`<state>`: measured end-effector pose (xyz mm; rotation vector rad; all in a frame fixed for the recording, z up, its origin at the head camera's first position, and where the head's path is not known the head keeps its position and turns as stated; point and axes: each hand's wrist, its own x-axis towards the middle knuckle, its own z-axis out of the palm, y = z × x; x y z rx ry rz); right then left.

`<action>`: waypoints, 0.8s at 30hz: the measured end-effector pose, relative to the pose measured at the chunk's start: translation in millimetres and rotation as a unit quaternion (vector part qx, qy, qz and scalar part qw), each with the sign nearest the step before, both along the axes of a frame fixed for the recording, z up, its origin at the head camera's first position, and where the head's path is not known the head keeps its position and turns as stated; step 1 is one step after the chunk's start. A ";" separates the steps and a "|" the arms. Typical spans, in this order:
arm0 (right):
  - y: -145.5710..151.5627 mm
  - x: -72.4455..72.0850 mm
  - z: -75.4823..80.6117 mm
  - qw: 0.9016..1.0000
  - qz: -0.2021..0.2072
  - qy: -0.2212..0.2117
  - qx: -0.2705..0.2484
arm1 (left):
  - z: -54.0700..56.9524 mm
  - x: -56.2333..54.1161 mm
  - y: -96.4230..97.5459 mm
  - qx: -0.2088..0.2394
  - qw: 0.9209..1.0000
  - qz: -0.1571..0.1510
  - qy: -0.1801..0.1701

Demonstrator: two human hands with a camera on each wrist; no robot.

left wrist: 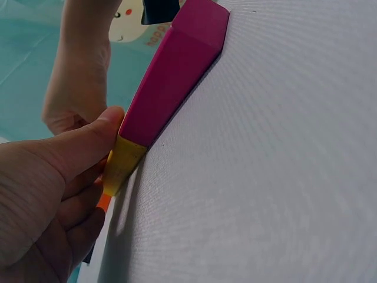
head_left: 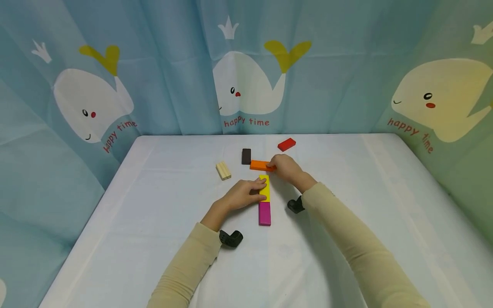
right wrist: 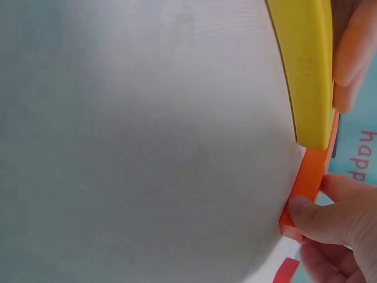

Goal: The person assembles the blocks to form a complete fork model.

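Against the left long side of a yellow block (head_left: 264, 194) rest the thumb and fingertips of my left hand (head_left: 240, 194). A magenta block (head_left: 264, 214) meets the yellow one at its near end, so the two form one line on the table. My right hand (head_left: 286, 167) pinches the right end of an orange block (head_left: 259, 165), which lies crosswise just past the yellow block's far end. In the right wrist view, thumb and fingers hold the orange block (right wrist: 303, 186) on opposite sides, close beside the yellow block (right wrist: 309, 76).
A dark block (head_left: 246, 156) lies just behind the orange block's left end. Farther back on the right is a red block (head_left: 286, 144). Pale wooden pieces (head_left: 223, 170) sit to the left on the white-covered table (head_left: 154, 205). A whale-print curtain (head_left: 173, 85) stands behind.
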<state>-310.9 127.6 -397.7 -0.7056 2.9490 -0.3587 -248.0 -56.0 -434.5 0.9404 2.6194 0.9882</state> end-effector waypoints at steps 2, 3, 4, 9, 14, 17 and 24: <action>0.4 0.6 -1.0 1.000 0.001 0.002 -0.003 | -0.8 -0.1 0.2 -0.003 1.000 0.000 0.001; 0.7 1.0 -1.6 1.000 0.002 0.002 -0.003 | -1.0 0.0 0.3 -0.004 1.000 0.000 0.001; 1.0 1.4 -2.1 1.000 0.003 0.004 -0.004 | -1.1 0.0 0.4 -0.005 1.000 0.000 0.002; 2.5 3.5 -4.4 1.000 0.007 0.010 -0.010 | -1.5 -0.1 0.7 -0.005 1.000 0.000 0.005; 1.8 5.1 -7.3 0.999 0.021 0.019 -0.017 | -0.2 0.4 0.5 -0.009 1.000 0.001 0.007; 0.7 6.8 -7.6 0.999 0.024 0.022 -0.024 | 0.4 0.3 0.4 -0.010 1.000 0.003 0.009; -0.4 10.4 -7.5 0.999 0.015 0.019 -0.029 | -0.2 -0.2 0.1 -0.011 1.000 0.001 0.007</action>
